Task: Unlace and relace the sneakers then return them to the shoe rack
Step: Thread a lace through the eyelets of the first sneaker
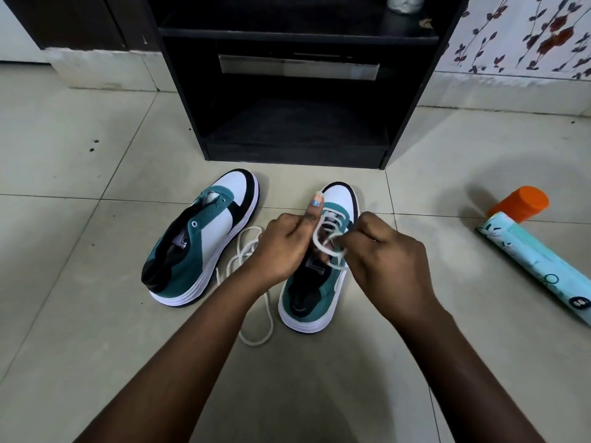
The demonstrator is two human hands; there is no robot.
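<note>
Two bare forearms reach forward over the pale tiled floor [96, 314], and both hands meet above the nearer sneaker. Directly beneath them stands the teal, white and black laced sneaker [315, 292], toe pointing away, its white lace [326, 228] threaded through the front eyelets. Curled fingers of the left hand [284, 247] pinch that lace, thumb raised with a painted nail. Just beside it, the right hand [383, 254] also has its fingers curled round a loop of the same lace.

Left of the left hand, the matching unlaced sneaker [204, 238] lies tilted on its side, eyelets bare. Between the two shoes, below the left wrist, a loose white shoelace [256, 314] trails in coils on the floor. Beyond both hands stands the black wooden shoe rack [297, 132], its bottom shelf open. Well to the right of the right hand, a pale blue cylindrical can with an orange cap [531, 251] lies on the floor.
</note>
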